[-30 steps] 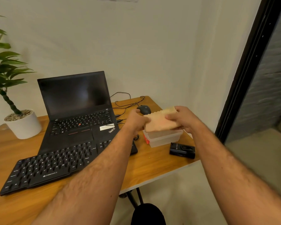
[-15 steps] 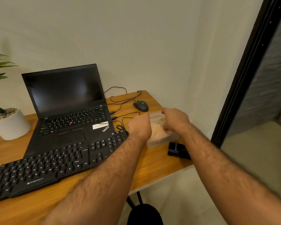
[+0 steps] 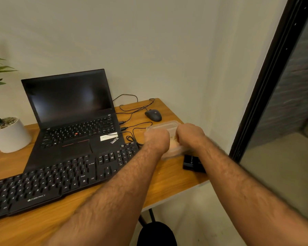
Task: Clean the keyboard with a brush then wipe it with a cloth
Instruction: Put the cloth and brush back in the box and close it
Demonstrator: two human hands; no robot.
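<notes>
A black keyboard [image 3: 60,178] lies along the front of the wooden table [image 3: 167,181], partly resting on the laptop's front edge. At the table's right end stands a clear plastic box [image 3: 164,126]. A peach cloth [image 3: 173,145] lies inside it, mostly hidden. My left hand [image 3: 156,141] and my right hand [image 3: 189,134] are both down in the box with fingers curled on the cloth, pressing it in. No brush is visible.
An open black laptop [image 3: 69,110] sits behind the keyboard. A black mouse [image 3: 153,115] with loose cables [image 3: 132,110] lies behind the box. A small black device [image 3: 192,163] rests near the table's right edge. A potted plant [image 3: 7,134] stands at the left. A dark door frame [image 3: 267,82] runs along the right.
Both hands held the folded cloth above the box a second ago; they have lowered it into the box. The view has shifted slightly.
</notes>
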